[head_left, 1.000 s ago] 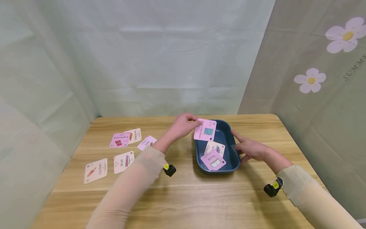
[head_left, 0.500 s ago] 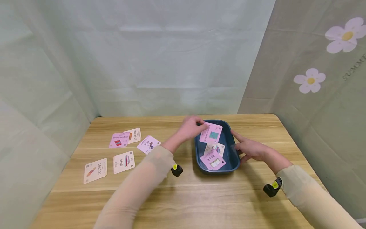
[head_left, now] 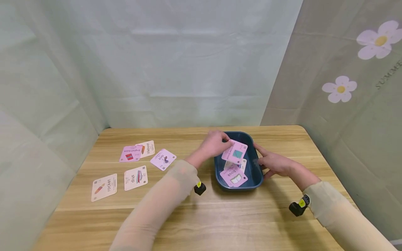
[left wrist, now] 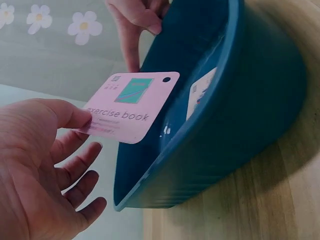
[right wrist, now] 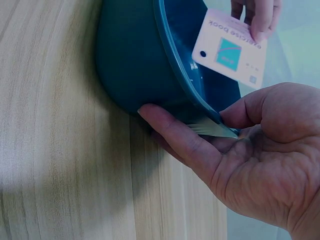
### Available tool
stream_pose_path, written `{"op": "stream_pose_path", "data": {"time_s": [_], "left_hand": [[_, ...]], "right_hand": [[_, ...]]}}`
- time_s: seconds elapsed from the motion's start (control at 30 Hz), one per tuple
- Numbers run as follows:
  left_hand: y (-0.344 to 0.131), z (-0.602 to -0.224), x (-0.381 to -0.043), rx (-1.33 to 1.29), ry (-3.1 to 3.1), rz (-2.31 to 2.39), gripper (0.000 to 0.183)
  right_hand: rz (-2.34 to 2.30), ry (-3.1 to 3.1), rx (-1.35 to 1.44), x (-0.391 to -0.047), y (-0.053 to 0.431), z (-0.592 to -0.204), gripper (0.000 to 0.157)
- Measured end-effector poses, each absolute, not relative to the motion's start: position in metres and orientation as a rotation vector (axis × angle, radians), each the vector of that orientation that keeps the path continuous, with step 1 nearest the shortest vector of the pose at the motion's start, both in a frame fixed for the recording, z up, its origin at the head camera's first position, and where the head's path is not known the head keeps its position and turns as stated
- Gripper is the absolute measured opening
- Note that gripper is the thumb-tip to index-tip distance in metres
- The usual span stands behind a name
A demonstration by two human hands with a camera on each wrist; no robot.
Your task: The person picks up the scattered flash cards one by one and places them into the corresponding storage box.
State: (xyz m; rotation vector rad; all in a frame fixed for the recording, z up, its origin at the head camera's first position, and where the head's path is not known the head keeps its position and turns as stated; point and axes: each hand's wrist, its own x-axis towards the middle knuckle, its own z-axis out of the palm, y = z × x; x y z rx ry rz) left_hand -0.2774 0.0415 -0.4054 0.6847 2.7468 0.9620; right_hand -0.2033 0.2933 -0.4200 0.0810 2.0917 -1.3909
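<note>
In the head view, a dark blue bin (head_left: 220, 179) stands right of centre on the wooden table. My left hand (head_left: 214, 143) pinches a pink "exercise book" card (head_left: 236, 153) by one edge, thumb on top, over the bin's open top. The left wrist view shows this card (left wrist: 131, 100) tilted, its far corner above the inside of the bin. Inside lie a pink "book" card (head_left: 233, 177) and a pale card (head_left: 242, 164), partly covered. My right hand (head_left: 276, 163) grips the bin's right side, fingers at the rim and along the outer wall.
On the table's left lie a "rocket" card (head_left: 104, 187), a "ship" card (head_left: 135, 178), an "ant" card (head_left: 163, 159), and an "English book" card (head_left: 130, 154) overlapping a "lifeboat" card (head_left: 148, 148). Pale curtains (head_left: 188, 62) hang behind the table.
My left hand has moved right and slightly nearer, carrying the "exercise book" card from the bin's far left rim further over its inside. The right hand and the bin stay put.
</note>
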Motion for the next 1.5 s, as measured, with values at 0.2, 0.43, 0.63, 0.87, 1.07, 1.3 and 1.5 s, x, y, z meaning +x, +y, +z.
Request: {"op": "stream_pose_path", "data": {"time_s": [0.2, 0.43, 0.63, 0.87, 1.07, 1.3, 1.5], "left_hand": [[0.047, -0.413, -0.277, 0.689, 2.811, 0.828, 0.028], [0.055, -0.417, -0.276, 0.684, 2.846, 0.677, 0.028], [0.065, -0.418, -0.273, 0.781, 2.887, 0.485, 0.028], [0.072, -0.420, -0.272, 0.827, 2.918, 0.368, 0.028], [0.075, -0.423, -0.272, 0.827, 2.935, 0.299, 0.030], [0.076, -0.426, -0.273, 0.844, 2.977, 0.290, 0.029], [0.076, -0.427, -0.273, 0.822, 2.971, 0.365, 0.030]], "right_hand": [[-1.388, 2.093, 0.075, -0.203, 0.293, -0.420, 0.082], [-1.387, 2.090, 0.068, -0.203, 0.294, -0.420, 0.083], [-1.386, 2.086, 0.061, -0.203, 0.294, -0.420, 0.082], [-1.377, 2.097, 0.061, -0.203, 0.294, -0.420, 0.081], [-1.383, 2.093, 0.065, -0.202, 0.294, -0.419, 0.080], [-1.382, 2.091, 0.059, -0.203, 0.294, -0.419, 0.080], [-1.387, 2.087, 0.059, -0.203, 0.294, -0.419, 0.080]]}}
